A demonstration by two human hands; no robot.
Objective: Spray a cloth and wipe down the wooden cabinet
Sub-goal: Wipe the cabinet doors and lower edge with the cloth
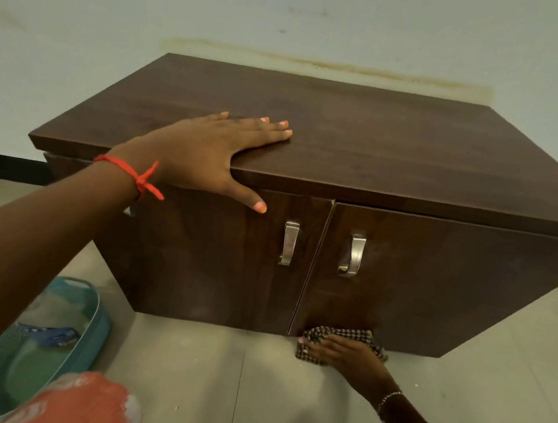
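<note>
A low dark wooden cabinet point(381, 143) with two doors and metal handles stands against the pale wall. My left hand point(215, 153) lies flat and open on the front left of its top, thumb hanging over the edge. My right hand point(341, 354) presses a black-and-white checked cloth point(340, 335) against the bottom edge of the right door, right at the floor. A spray bottle with a blue head point(51, 335) lies in the teal basket at the lower left.
A teal plastic basket point(93, 322) sits on the tiled floor left of the cabinet, near my left arm. Orange patterned clothing point(85, 404) shows at the bottom edge. Grey tiled floor point(219, 377) stretches in front of the cabinet.
</note>
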